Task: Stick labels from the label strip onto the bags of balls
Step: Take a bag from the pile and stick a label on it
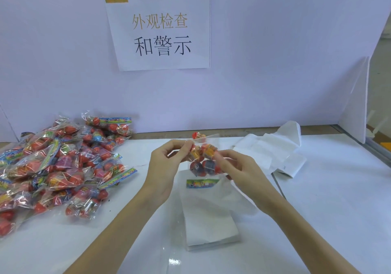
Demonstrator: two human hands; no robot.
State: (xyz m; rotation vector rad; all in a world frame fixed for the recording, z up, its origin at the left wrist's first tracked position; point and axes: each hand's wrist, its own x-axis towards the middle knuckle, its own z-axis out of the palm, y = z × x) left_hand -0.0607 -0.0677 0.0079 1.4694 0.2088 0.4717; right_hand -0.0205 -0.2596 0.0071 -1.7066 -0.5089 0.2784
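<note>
Both hands up over mid-worktop, left hand [169, 157] and right hand [237, 165] pinching one clear plastic bag of coloured balls [202, 161], label seemingly going on; next, press it flat.

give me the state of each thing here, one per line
left hand: raised, pinching the bag's upper edge
right hand: raised, gripping the bag's side
bag of balls: held above the table, colourful header hanging down
pile of bags: heaped on the table
white paper strips: lying loose, folded
white stack: flat under the hands
sign: on the wall
</note>
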